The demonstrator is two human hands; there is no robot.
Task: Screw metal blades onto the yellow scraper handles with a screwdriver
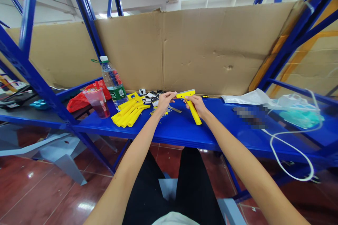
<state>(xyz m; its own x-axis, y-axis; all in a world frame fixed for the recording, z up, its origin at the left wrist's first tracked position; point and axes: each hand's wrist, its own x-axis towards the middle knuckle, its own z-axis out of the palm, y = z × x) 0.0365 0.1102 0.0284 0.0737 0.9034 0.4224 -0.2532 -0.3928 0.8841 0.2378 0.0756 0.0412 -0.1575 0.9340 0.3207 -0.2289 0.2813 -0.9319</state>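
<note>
A yellow scraper [194, 113] with a thin metal blade along its head is held above the blue table. My right hand [196, 104] is closed around it where the handle meets the head, and the handle points down toward me. My left hand [166, 100] pinches the left end of the head at the blade; its fingertips are partly hidden. Left of my hands lies a pile of yellow scraper handles [129, 112]. Close behind my left hand are small black-and-white packets [151, 97] and loose metal strips [175, 109] on the table.
A water bottle [113, 84] and a cup of red drink [98, 102] stand at the left beside a red bag [79, 99]. A cardboard sheet [200, 49] rises behind the table [179, 132]. White packaging [246, 97], green masks [301, 116] and a white cable [290, 147] lie at the right.
</note>
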